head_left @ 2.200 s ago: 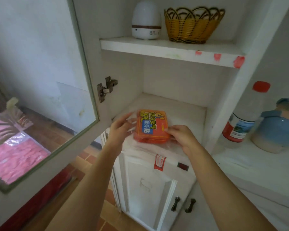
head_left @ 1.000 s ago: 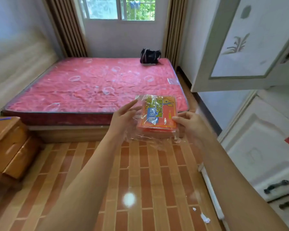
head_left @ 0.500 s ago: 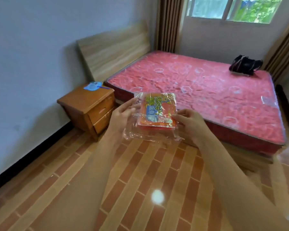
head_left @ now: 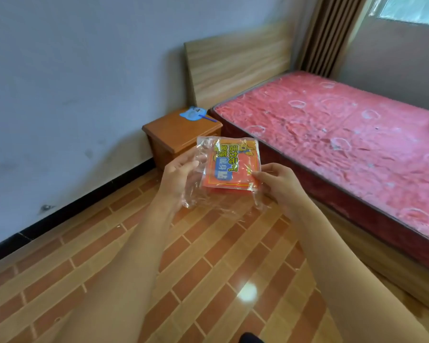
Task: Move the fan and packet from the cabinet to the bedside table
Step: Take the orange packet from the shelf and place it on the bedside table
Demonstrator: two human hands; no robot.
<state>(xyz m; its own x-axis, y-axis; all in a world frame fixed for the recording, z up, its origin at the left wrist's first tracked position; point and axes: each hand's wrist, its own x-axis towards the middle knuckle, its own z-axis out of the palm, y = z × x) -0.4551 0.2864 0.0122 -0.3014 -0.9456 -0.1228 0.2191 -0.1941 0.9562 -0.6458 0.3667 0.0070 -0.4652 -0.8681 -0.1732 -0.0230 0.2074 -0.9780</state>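
Packet point(head_left: 229, 167): held in the air on the near side of the bedside table point(head_left: 176, 134), over the tiled floor point(head_left: 208, 256), not resting on the table. It is an orange printed pack inside a loose clear wrapper, with its printed face turned up toward the camera. The print is turned sideways, its rows running away from the viewer toward the table. The orange pack looks near square, so no clear long axis. The clear wrapper spreads wider, across from hand to hand, with slack film hanging at its near edge. Left hand point(head_left: 181, 177): fingers fairly straight and close together, laid against the wrapper's left part and seen partly through the film. Right hand point(head_left: 278, 184): thumb and curled fingers pinch the pack's right edge. Fan point(head_left: 196, 114): blue, lying flat at the table's far corner, long axis along the back edge, handle end toward the bed point(head_left: 344, 134). The bed stands just beside the table on its right, and the headboard point(head_left: 235, 63) rises behind the table.
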